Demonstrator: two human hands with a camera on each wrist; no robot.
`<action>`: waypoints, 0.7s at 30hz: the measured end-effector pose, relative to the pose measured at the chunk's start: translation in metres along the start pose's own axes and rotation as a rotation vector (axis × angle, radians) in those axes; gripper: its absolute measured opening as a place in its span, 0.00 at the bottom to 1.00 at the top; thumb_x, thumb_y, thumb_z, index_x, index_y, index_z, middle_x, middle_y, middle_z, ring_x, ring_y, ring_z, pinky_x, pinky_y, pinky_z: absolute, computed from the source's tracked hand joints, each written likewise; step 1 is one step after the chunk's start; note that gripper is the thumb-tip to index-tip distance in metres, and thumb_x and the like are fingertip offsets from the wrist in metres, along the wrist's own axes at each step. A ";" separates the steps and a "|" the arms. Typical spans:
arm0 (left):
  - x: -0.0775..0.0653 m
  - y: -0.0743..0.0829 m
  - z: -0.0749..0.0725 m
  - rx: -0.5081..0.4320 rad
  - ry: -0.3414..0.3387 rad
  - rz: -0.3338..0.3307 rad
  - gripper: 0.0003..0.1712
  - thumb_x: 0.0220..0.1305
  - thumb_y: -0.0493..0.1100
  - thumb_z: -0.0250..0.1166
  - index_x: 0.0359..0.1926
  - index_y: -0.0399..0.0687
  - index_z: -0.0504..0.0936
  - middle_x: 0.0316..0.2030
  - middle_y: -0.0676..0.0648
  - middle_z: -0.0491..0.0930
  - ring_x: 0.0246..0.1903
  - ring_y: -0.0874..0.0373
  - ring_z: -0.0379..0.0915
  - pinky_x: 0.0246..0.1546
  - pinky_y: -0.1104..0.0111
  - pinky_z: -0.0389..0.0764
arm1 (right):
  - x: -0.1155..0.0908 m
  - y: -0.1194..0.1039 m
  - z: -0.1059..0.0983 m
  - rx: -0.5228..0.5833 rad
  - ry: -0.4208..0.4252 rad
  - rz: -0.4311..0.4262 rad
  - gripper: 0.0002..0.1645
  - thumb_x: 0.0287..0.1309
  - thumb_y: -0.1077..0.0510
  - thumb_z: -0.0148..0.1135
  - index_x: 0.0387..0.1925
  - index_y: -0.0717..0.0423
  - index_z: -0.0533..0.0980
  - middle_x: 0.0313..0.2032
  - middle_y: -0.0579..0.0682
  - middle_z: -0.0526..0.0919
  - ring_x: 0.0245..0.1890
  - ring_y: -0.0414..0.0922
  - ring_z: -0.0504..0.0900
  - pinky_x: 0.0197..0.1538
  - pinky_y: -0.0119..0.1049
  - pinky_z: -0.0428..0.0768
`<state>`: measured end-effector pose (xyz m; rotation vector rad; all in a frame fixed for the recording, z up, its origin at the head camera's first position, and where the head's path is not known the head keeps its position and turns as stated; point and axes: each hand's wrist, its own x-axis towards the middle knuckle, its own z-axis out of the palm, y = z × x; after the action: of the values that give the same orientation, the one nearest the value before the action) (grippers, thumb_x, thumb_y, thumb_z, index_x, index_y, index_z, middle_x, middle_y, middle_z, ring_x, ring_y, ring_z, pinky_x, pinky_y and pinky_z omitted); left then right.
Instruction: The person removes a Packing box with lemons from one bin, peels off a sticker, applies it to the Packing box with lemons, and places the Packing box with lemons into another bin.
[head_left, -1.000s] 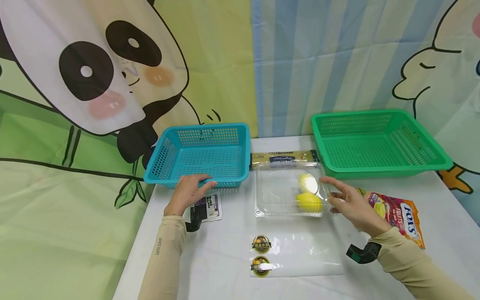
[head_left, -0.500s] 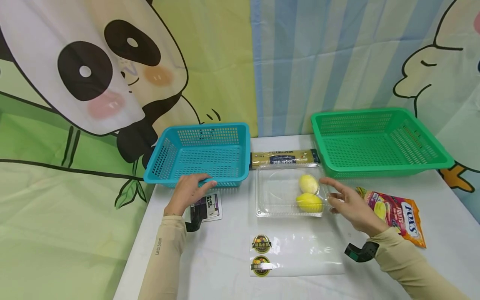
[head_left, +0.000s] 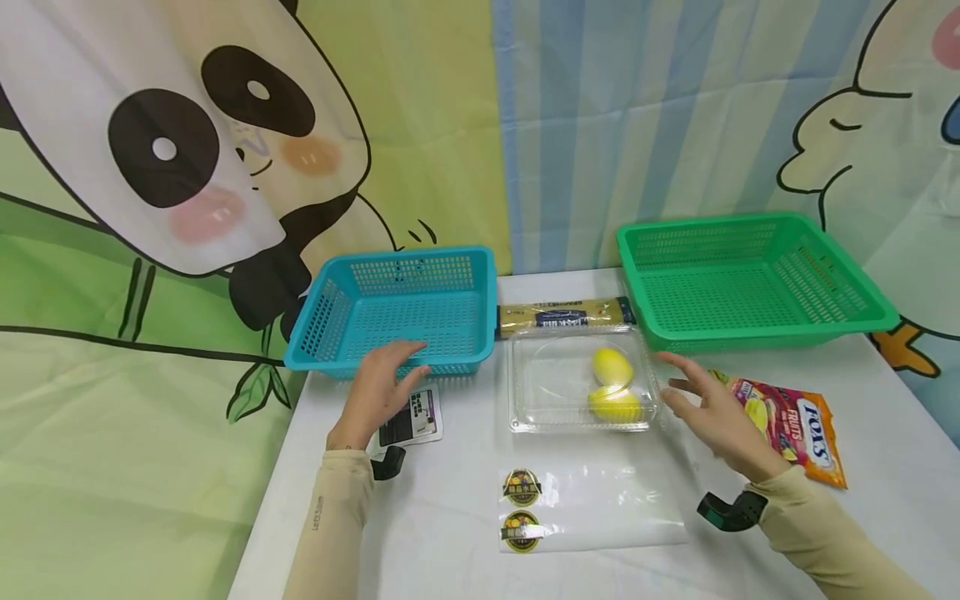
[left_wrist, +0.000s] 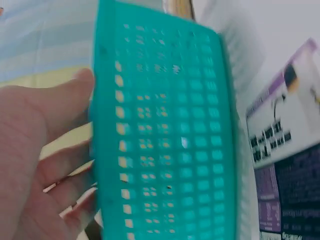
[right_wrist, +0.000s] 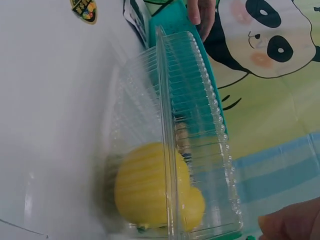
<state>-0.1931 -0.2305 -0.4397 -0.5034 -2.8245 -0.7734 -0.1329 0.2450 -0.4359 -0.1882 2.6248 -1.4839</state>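
Observation:
My left hand is at the front rim of the blue basket, fingers loosely extended over it and thumb apart. In the left wrist view, the hand shows fingers beside the rim, not curled round it. A clear plastic clamshell box sits mid-table with its lid down. Inside, at its right side, are two lemons, one in front of the other. My right hand is just right of the box, fingers spread and holding nothing. In the right wrist view, its fingertip shows beyond the box's edge.
A green basket stands at the back right. Behind the box lies a spaghetti pack; a red Fox's candy bag is by my right wrist. A clear bag with round labels lies in front, a dark flat pack beneath my left hand.
My right hand has drawn slightly away from the box's right edge. My left fingers have loosened at the blue basket's rim. The box and lemons stay in nearly the same place.

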 end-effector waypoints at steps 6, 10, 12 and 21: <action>-0.022 0.030 0.002 -0.122 0.112 0.103 0.22 0.70 0.43 0.66 0.62 0.46 0.80 0.61 0.43 0.81 0.63 0.46 0.75 0.64 0.51 0.76 | -0.008 -0.018 0.013 -0.090 0.337 -0.208 0.26 0.71 0.62 0.58 0.69 0.53 0.72 0.66 0.58 0.76 0.65 0.42 0.74 0.51 0.19 0.76; -0.036 0.051 0.016 -0.189 0.043 0.137 0.19 0.70 0.43 0.67 0.59 0.44 0.83 0.54 0.45 0.85 0.53 0.50 0.82 0.54 0.56 0.83 | -0.012 -0.027 0.030 -0.063 0.385 -0.386 0.24 0.65 0.72 0.60 0.62 0.58 0.78 0.58 0.59 0.82 0.56 0.26 0.75 0.52 0.13 0.73; -0.042 0.059 0.027 -0.219 -0.014 0.129 0.18 0.69 0.43 0.67 0.58 0.44 0.83 0.52 0.45 0.86 0.48 0.51 0.84 0.50 0.58 0.85 | -0.014 -0.030 0.039 -0.058 0.347 -0.430 0.23 0.64 0.73 0.61 0.59 0.57 0.79 0.54 0.57 0.84 0.52 0.27 0.79 0.50 0.15 0.76; -0.063 0.081 0.069 -0.307 -0.286 -0.019 0.18 0.71 0.45 0.65 0.58 0.44 0.83 0.40 0.49 0.87 0.38 0.61 0.82 0.41 0.69 0.84 | -0.019 -0.016 0.078 -0.092 -0.092 -0.455 0.14 0.66 0.65 0.63 0.51 0.53 0.81 0.41 0.48 0.89 0.35 0.35 0.85 0.34 0.30 0.84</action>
<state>-0.1098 -0.1469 -0.4765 -0.6817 -2.9817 -1.2410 -0.1007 0.1741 -0.4617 -0.8908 2.6923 -1.4210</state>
